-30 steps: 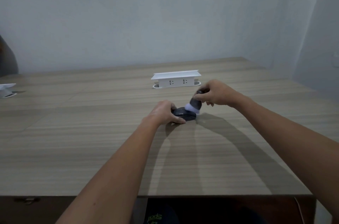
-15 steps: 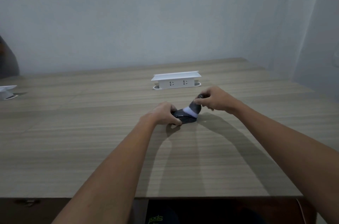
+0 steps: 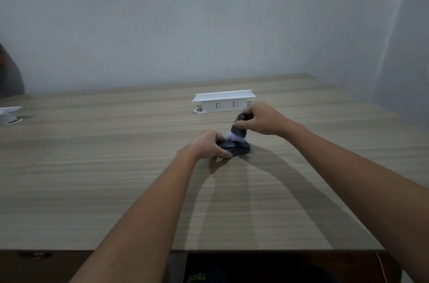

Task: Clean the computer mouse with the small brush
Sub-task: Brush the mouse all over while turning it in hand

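Wooden desk point(image 3: 116, 190): left hand point(image 3: 205, 144) clamps the mouse point(image 3: 235, 148) from its left; right hand point(image 3: 262, 120) pinches the small brush point(image 3: 238, 133) upright, bristles directly atop the mouse.

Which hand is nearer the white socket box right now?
Right. The right hand holds the brush just in front of the socket box; the left hand grips the mouse, nearer the person.

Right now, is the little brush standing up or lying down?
Standing up, nearly. The right hand holds the brush handle-up, its white bristles pressed down on the computer mouse.
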`<state>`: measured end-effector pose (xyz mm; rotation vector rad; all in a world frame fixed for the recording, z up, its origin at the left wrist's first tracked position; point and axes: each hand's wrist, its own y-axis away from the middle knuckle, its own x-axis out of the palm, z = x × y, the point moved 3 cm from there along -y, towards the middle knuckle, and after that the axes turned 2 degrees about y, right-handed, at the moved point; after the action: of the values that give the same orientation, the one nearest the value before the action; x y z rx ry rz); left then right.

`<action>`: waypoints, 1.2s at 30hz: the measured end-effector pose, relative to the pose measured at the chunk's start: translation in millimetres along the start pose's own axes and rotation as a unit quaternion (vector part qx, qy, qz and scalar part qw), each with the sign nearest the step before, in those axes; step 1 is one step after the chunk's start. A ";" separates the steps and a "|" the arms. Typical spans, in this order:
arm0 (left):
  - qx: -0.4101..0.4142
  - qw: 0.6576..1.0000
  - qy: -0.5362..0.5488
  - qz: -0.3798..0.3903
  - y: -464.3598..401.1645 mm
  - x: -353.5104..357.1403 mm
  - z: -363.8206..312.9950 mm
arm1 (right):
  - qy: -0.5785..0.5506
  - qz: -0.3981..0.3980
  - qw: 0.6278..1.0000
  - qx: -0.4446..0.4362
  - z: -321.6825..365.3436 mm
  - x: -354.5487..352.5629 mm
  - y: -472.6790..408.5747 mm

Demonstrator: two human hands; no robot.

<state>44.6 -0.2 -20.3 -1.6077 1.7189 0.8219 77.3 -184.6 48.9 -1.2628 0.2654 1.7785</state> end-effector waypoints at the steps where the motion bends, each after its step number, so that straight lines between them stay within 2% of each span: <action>1: 0.000 1.000 -0.001 0.000 0.4 -0.1 0.0 | -0.005 0.004 1.000 0.002 -0.4 0.9 0.4; 4: 0.001 1.000 -0.004 0.002 -0.5 0.0 -1.0 | 0.044 0.006 0.999 0.026 -8.1 3.9 -1.1; 9: -0.001 1.000 -0.001 0.004 -1.2 -0.4 0.3 | -0.039 0.014 0.999 0.018 -3.2 -1.3 3.4; 13: 0.006 1.000 0.004 0.005 0.2 0.3 -2.6 | 0.058 0.022 0.997 0.050 -14.9 -1.3 4.1; 17: 0.006 1.000 0.000 0.001 1.1 0.6 -1.4 | 0.011 -0.004 0.999 0.050 -14.4 -5.5 6.1; 19: 0.010 1.000 0.000 -0.001 0.1 0.3 -0.3 | -0.038 0.018 0.998 0.056 -16.2 -5.1 10.5; 23: 0.013 1.000 0.001 -0.004 -0.7 1.2 -1.7 | 0.035 0.021 0.995 0.086 -28.9 -4.8 14.9; 27: 0.008 1.000 -0.001 -0.008 -1.4 2.4 -0.6 | -0.056 0.015 0.996 0.061 -25.5 -6.0 19.0; 29: 0.009 1.000 0.002 -0.013 -2.1 2.7 0.9 | -0.045 0.019 0.997 0.056 -26.0 -4.7 19.3; 32: 0.010 1.000 0.001 -0.021 -1.2 3.8 0.6 | 0.037 0.010 0.997 0.061 -30.6 -1.9 16.7; 36: 0.005 0.999 -0.001 -0.043 -0.5 6.3 2.4 | -0.041 -0.014 0.999 0.030 -25.7 -1.3 18.4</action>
<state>44.8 -2.1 -26.9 -1.6608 1.6381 0.7720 79.7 -211.6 32.6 -1.1433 0.2512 1.7820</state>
